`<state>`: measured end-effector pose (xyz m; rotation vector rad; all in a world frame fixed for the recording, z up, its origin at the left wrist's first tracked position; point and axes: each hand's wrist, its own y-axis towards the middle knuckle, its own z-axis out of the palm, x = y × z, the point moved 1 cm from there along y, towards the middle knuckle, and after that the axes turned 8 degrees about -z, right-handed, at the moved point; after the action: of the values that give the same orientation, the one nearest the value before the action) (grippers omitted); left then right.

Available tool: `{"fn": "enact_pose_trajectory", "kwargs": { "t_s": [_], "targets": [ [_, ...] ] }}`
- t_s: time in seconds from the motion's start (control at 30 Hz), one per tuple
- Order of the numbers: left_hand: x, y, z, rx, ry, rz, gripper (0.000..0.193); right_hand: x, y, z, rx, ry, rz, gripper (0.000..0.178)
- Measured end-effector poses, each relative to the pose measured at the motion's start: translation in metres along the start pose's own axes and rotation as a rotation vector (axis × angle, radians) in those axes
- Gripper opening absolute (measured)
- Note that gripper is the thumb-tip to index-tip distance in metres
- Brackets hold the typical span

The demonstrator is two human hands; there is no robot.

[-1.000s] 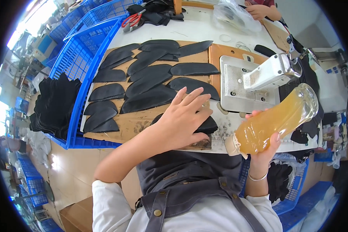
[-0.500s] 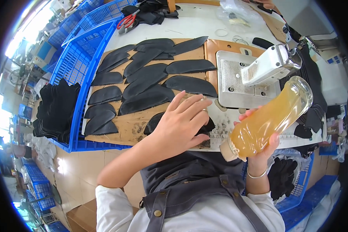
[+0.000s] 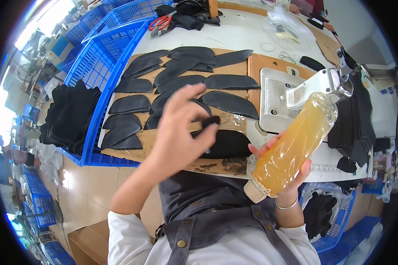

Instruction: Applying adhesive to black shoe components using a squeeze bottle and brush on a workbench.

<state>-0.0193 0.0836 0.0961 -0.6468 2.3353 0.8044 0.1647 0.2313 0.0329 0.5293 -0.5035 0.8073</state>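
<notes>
My right hand (image 3: 300, 174) grips a clear bottle (image 3: 292, 148) of cloudy amber liquid, with plastic film wrapped round it. The bottle is tilted, its beige covered mouth (image 3: 254, 191) low on the left and its base up on the right. My left hand (image 3: 179, 126), blurred, is raised over the brown board (image 3: 216, 166), thumb and fingers pinched on a small black piece (image 3: 211, 121); the hand hides part of it. Beneath, a curved black fabric piece (image 3: 230, 143) lies flat on the board. Several similar dark, leaf-shaped pieces (image 3: 231, 81) lie in overlapping rows beyond.
A white machine arm (image 3: 311, 90) stands on a metal plate right of the board. Stacked black pieces (image 3: 70, 117) sit beside a blue crate (image 3: 95, 62) at left. Red-handled scissors (image 3: 161, 23) and a plastic bag (image 3: 287, 26) lie farther back. Another person's hand (image 3: 294, 9) shows there.
My left hand has lifted from the near black piece and moved left, now pinching a small black piece. The bottle has shifted slightly left and tipped more upright. The view has shifted a little.
</notes>
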Motion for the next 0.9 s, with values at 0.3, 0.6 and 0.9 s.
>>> {"fn": "enact_pose_trajectory", "kwargs": {
  "t_s": [0.3, 0.6, 0.9],
  "targets": [
    [0.019, 0.079, -0.082, -0.294, -0.040, -0.160, 0.032, 0.002, 0.003, 0.001, 0.000, -0.057, -0.001, 0.076],
    [0.064, 0.204, 0.002, -0.452, 0.385, -0.076, 0.029, 0.018, -0.010, -0.007, -0.021, -0.024, -0.085, 0.076],
    [0.050, 0.228, 0.074, -0.352, 0.478, 0.035, 0.028, 0.034, -0.011, -0.022, -0.098, 0.006, -0.143, 0.077]
  ]
}}
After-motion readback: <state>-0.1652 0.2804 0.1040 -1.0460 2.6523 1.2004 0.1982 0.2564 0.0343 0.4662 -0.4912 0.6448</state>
